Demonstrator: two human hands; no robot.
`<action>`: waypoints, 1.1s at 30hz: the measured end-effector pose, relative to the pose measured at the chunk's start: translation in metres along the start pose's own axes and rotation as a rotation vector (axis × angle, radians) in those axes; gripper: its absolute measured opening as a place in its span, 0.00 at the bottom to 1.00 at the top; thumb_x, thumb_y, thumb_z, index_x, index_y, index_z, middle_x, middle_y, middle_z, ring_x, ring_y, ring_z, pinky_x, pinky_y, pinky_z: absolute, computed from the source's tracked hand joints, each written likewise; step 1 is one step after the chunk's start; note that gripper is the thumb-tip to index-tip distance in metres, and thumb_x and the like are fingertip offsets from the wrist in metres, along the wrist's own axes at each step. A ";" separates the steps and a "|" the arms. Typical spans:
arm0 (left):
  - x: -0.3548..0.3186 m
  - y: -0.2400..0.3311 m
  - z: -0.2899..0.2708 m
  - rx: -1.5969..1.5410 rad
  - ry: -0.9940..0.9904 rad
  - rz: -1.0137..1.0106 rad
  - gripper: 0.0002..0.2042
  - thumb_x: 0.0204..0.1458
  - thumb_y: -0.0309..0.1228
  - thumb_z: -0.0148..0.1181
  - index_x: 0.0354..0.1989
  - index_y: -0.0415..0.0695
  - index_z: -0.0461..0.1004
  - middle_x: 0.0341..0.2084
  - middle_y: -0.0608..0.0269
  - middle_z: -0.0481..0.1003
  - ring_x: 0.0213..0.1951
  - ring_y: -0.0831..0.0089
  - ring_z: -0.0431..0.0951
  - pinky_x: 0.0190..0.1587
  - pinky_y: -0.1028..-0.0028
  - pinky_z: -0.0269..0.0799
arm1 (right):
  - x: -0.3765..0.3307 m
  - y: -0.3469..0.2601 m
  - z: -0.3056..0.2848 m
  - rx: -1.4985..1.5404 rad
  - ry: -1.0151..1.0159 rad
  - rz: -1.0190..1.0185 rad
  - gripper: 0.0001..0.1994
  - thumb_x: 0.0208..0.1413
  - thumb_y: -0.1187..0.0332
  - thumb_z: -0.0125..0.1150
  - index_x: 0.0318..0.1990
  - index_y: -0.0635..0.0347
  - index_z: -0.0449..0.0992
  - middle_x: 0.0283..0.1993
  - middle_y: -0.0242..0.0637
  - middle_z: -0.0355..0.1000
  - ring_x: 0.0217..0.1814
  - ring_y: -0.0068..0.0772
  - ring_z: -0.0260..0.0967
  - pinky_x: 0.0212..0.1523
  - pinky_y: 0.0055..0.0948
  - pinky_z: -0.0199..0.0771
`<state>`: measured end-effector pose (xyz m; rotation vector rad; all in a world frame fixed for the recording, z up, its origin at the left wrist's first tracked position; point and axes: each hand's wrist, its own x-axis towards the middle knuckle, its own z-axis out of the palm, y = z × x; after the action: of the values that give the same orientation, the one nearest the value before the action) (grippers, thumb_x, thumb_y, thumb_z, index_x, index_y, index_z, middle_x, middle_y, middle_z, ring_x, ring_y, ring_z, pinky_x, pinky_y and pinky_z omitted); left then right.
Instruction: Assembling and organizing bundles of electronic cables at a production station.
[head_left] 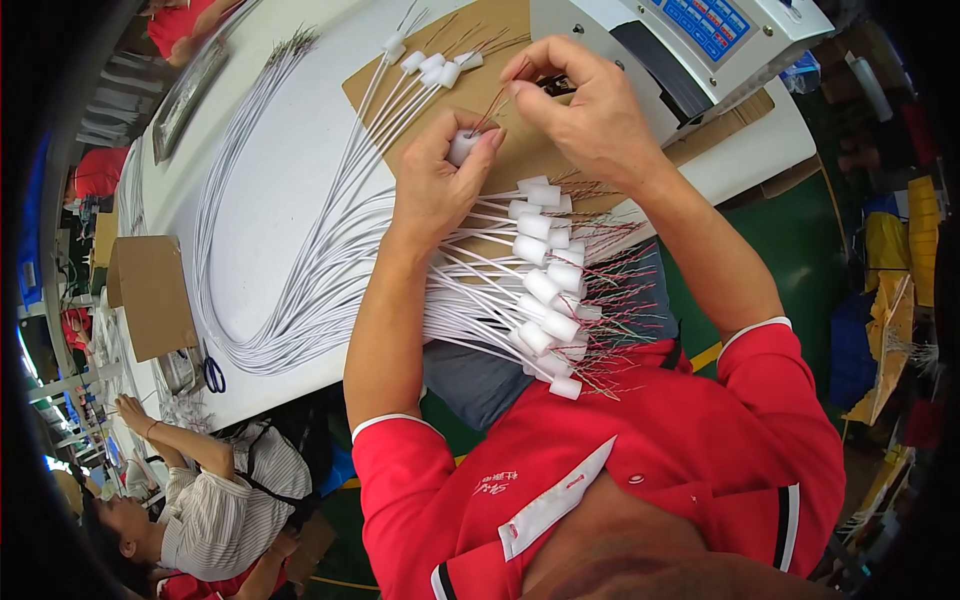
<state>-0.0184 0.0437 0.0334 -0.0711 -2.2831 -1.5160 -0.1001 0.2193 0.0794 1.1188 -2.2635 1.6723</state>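
My left hand (432, 185) is closed around a white cylindrical plug (462, 148), with its thumb against the plug's end. Thin twisted wires (489, 112) come out of that end, and my right hand (590, 110) pinches their tips between thumb and forefinger. A bunch of white cables (310, 290) loops over the table. Many of their ends carry white plugs (541, 287) with loose red and dark wires, lying at the table's near edge by my lap. A smaller group of plugged ends (449, 74) rests farther back.
A brown cardboard sheet (400, 90) lies on the white table (245, 195). At the back right stands a machine with a blue keypad (705, 25). Toward the left are an upright cardboard piece (150, 297) and dark-handled scissors (213, 375). A co-worker in stripes (235, 500) works at lower left.
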 end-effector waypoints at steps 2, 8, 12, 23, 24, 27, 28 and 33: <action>0.000 -0.004 -0.001 0.006 0.005 0.010 0.08 0.59 0.31 0.69 0.38 0.39 0.79 0.24 0.68 0.76 0.26 0.82 0.70 0.29 0.78 0.67 | 0.001 0.000 -0.003 0.087 0.033 0.090 0.06 0.60 0.71 0.65 0.42 0.63 0.80 0.38 0.32 0.78 0.41 0.21 0.74 0.47 0.25 0.74; 0.000 -0.008 -0.004 -0.036 -0.008 -0.019 0.09 0.59 0.32 0.70 0.40 0.39 0.79 0.24 0.68 0.76 0.26 0.82 0.70 0.29 0.78 0.67 | -0.003 -0.002 -0.020 0.043 -0.164 0.062 0.07 0.60 0.72 0.66 0.43 0.64 0.82 0.37 0.32 0.79 0.41 0.20 0.75 0.45 0.25 0.75; -0.001 -0.007 -0.004 0.008 -0.003 0.037 0.09 0.57 0.31 0.71 0.40 0.39 0.79 0.26 0.67 0.77 0.26 0.81 0.71 0.30 0.78 0.68 | -0.003 0.000 -0.028 -0.054 -0.236 -0.004 0.07 0.58 0.73 0.67 0.43 0.65 0.82 0.37 0.35 0.80 0.39 0.25 0.76 0.43 0.27 0.75; 0.002 0.001 -0.005 0.049 0.053 0.367 0.09 0.52 0.25 0.72 0.40 0.37 0.80 0.31 0.59 0.81 0.27 0.73 0.77 0.32 0.75 0.73 | -0.011 -0.006 -0.035 -0.194 -0.283 -0.286 0.06 0.56 0.75 0.68 0.39 0.66 0.80 0.35 0.41 0.77 0.36 0.40 0.75 0.38 0.33 0.75; 0.001 0.004 -0.004 0.075 0.049 0.373 0.09 0.53 0.24 0.72 0.40 0.37 0.80 0.31 0.59 0.81 0.27 0.73 0.77 0.32 0.75 0.73 | -0.010 -0.005 -0.035 -0.204 -0.278 -0.278 0.06 0.56 0.75 0.68 0.39 0.66 0.80 0.35 0.42 0.76 0.36 0.41 0.75 0.38 0.34 0.75; 0.001 0.009 -0.004 0.126 0.025 0.394 0.08 0.53 0.23 0.71 0.39 0.37 0.80 0.31 0.59 0.81 0.27 0.74 0.77 0.31 0.75 0.73 | -0.007 -0.001 -0.036 -0.230 -0.250 -0.256 0.06 0.56 0.74 0.68 0.39 0.66 0.79 0.35 0.42 0.76 0.36 0.43 0.75 0.38 0.36 0.75; 0.000 0.007 -0.006 0.194 0.046 0.400 0.07 0.54 0.22 0.70 0.39 0.37 0.80 0.30 0.59 0.81 0.26 0.74 0.77 0.31 0.76 0.73 | -0.006 0.002 -0.036 -0.269 -0.266 -0.263 0.07 0.56 0.74 0.67 0.39 0.66 0.79 0.36 0.42 0.76 0.37 0.43 0.75 0.40 0.37 0.75; 0.003 0.003 -0.003 0.298 0.126 0.324 0.03 0.56 0.21 0.67 0.37 0.37 0.80 0.28 0.61 0.79 0.25 0.76 0.75 0.29 0.78 0.71 | 0.009 0.009 -0.044 -0.578 -0.303 -0.379 0.08 0.56 0.70 0.66 0.40 0.65 0.78 0.39 0.42 0.76 0.44 0.43 0.76 0.44 0.40 0.75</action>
<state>-0.0197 0.0415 0.0378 -0.2424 -2.2399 -0.9827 -0.1267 0.2541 0.0942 1.5721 -2.2703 0.6810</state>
